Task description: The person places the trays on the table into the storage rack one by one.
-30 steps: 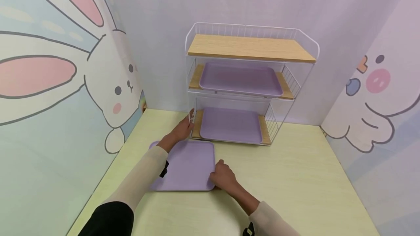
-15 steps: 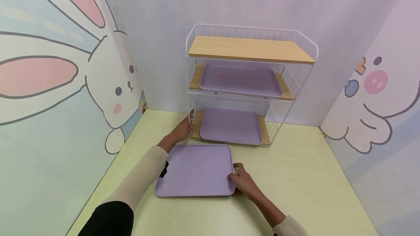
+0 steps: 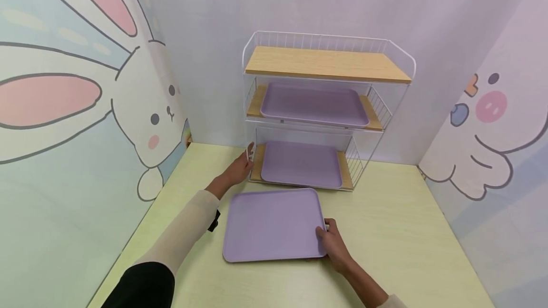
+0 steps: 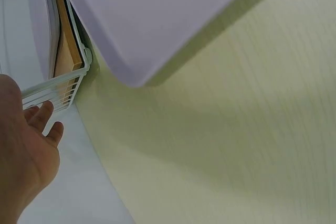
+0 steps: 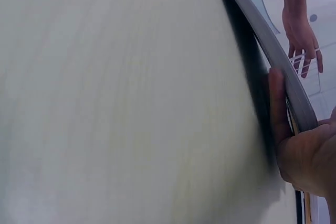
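Observation:
My right hand (image 3: 336, 247) pinches a purple rectangular tray (image 3: 274, 225) by its right edge, thumb on top and fingers underneath. In the right wrist view, the tray (image 5: 273, 45) appears edge-on, tilted off the table. My left hand (image 3: 238, 169) touches the lower left side of a white wire rack (image 3: 327, 81) with wooden shelves. The left wrist view shows that hand (image 4: 31, 145) with fairly straight fingers against the side wires (image 4: 58, 90). One purple tray (image 3: 314, 103) lies on the middle shelf, and another (image 3: 301, 164) lies on the bottom shelf.
The rack's top wooden shelf (image 3: 327, 63) has a wire rail. It all stands on a pale yellow table (image 3: 398, 232) before a lilac backdrop (image 3: 205, 51). Cartoon-printed curtains (image 3: 85, 156) flank both sides.
My right hand has moved right, drawing its tray out from beneath my left forearm to in front of the rack; the tray has turned slightly. My left hand has stayed at the rack.

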Available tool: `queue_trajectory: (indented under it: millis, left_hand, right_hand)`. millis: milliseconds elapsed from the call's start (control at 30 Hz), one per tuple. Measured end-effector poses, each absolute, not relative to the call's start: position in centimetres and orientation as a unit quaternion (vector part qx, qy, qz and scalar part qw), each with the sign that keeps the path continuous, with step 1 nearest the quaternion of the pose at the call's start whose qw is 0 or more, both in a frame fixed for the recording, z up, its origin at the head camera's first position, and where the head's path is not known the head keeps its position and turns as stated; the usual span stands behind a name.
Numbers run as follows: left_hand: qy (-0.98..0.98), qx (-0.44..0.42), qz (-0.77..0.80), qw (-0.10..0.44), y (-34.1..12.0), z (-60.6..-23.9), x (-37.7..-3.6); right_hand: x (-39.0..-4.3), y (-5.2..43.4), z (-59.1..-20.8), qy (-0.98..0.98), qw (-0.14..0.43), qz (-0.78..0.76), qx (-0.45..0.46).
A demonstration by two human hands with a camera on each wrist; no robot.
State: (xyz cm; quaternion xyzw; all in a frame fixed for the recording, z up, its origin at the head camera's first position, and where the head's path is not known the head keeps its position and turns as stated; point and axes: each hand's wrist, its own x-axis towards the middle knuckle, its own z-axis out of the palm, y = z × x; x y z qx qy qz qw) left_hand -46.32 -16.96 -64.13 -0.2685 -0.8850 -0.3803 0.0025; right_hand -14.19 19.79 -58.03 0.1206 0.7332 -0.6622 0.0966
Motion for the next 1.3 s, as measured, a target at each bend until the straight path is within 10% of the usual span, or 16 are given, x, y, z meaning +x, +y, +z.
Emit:
queue_trajectory:
  millis: [567, 1300]
  left_hand:
    - [-0.884, -0.276, -0.377, 0.022, -16.7, -63.9, -45.5]
    - [-0.864, -0.315, -0.384, 0.082, -16.4, -64.5, -45.8]
  right_hand:
    - [-13.2, 21.7, -57.1, 0.711, 0.050, -0.686, 0.147]
    - [-12.5, 25.1, -44.1, 0.657, 0.055, -0.742, 0.118]
